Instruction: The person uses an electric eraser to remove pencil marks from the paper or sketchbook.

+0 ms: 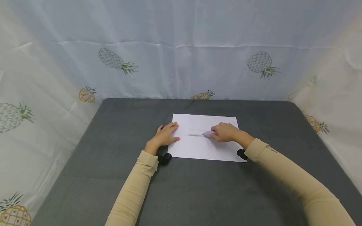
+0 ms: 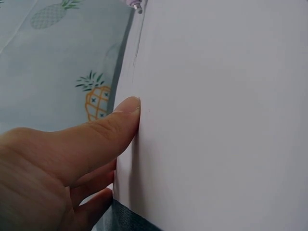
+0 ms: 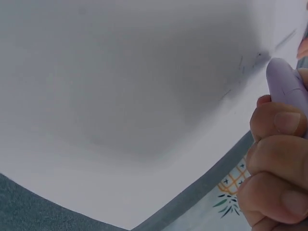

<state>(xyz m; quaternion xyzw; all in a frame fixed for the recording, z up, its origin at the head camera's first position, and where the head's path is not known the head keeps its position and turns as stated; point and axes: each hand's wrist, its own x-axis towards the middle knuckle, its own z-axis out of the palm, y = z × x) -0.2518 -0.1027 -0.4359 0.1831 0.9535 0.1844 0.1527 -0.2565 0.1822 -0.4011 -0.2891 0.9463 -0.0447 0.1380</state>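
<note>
A white sheet of paper [image 1: 203, 150] lies on the dark table. My left hand [image 1: 165, 135] rests on its left edge, fingers spread and thumb reaching onto the sheet; the thumb [image 2: 108, 127] shows close up in the left wrist view. My right hand [image 1: 226, 131] grips a pale purple thick-bodied pen [image 1: 208, 134] with curled fingers. The pen's narrow tip [image 2: 138, 8] is at the paper, at the right end of thin dark lines [image 1: 194, 135]. In the right wrist view, the pen's rounded body [image 3: 284, 82] sticks out of the fist, and its tip is hidden.
The dark grey table [image 1: 195, 191] has rounded far corners. A white curtain [image 1: 181, 69] with printed pineapples hangs behind it and at both sides. Black wrist cameras [image 1: 164, 158] sit close to the sheet's lower edge.
</note>
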